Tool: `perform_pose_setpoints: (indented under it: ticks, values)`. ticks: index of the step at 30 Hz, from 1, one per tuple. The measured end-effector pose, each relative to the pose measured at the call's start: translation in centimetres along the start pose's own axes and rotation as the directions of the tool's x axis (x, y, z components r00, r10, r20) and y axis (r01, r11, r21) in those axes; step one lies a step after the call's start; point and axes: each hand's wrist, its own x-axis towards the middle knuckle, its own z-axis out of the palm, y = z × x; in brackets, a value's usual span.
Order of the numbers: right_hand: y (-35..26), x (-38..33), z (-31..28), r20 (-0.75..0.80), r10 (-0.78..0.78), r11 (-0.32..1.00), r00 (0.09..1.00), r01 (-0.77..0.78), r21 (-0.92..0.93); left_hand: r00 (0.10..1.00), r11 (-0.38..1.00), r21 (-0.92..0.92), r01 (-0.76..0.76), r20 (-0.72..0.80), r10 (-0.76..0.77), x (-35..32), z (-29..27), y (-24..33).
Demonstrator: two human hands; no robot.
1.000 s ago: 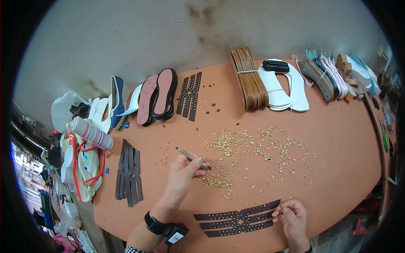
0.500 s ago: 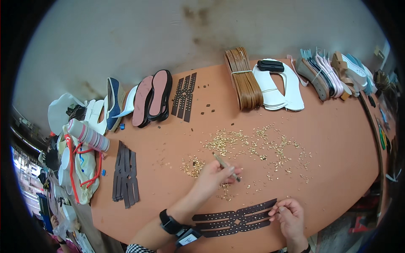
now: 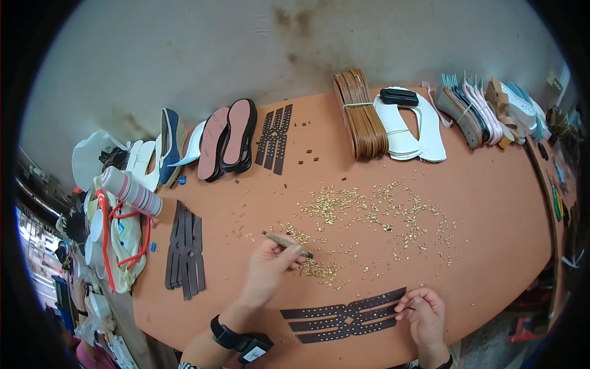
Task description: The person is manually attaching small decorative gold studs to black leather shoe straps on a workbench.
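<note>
My left hand is closed round a slim pen-like tool with a dark tip. That tip hangs over a scatter of small gold studs on the tabletop. In front of me lies a dark brown strappy leather shoe upper, its straps dotted with rows of studs. My right hand rests at the upper's right end, thumb and fingers pinched together against the strap ends. Whatever sits between those fingertips is hidden.
More gold studs spread across the middle of the orange-brown table. Plain dark uppers lie at left, near paper cups. Along the wall stand pink insoles, a studded upper, bundled brown strips, white shoe parts and wedge soles.
My left hand has moved left with the pen-like tool, from above the middle studs to the left side of the pile. The right hand stays at the upper's end.
</note>
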Motion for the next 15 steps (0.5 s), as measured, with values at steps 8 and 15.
perform_pose_setpoints:
  ticks: [8,15]
  values:
    - [0.2,-0.1,0.2,-0.012,-0.016,0.999,1.0,0.016,-0.041,0.994,0.995,0.015,-0.1,0.044,0.099,1.3,2.7,-1.3]
    - [0.4,0.0,0.0,-0.015,-0.025,1.0,1.0,0.025,-0.015,0.993,0.991,0.052,-0.119,-0.015,0.12,0.7,1.2,-1.4]
